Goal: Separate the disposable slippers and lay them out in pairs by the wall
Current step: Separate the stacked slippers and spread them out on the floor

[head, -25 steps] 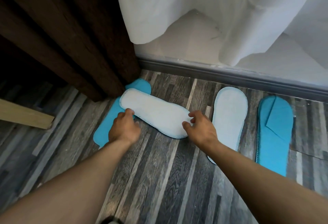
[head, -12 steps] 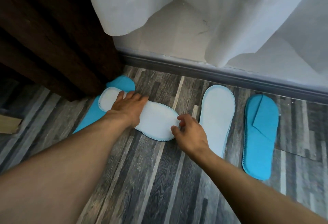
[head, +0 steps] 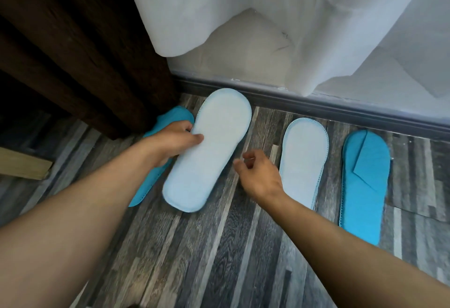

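The thumb (head: 198,137) of the left hand (head: 170,140) lies on the pale upper face of the held slipper (head: 209,146), with the remaining fingers curled under its left edge, so the hand is closed on that slipper. The slipper is turned sole side up, long axis running from about 7 o'clock to 1 o'clock, its far end just beside the baseboard (head: 316,105); whether it rests on the floor (head: 219,246) or is raised cannot be determined. The right hand (head: 258,173) is at 3 o'clock from the slipper's midpoint, fingers loosely curled and apart, gripping nothing and clear of the slipper edge. Under the left hand and wrist, at 9 o'clock from the held slipper, lies a blue slipper (head: 173,116) (only its toe and heel edge are visible), its toe beside the dark curtain (head: 85,51). At 3 o'clock from the right hand, a second pale slipper (head: 304,156) lies sole up on the floor, and just beside it at 3 o'clock a second blue slipper (head: 365,185) lies with its strap side up. Both point toward the baseboard. A white curtain (head: 267,15) hangs above them at 12 o'clock.
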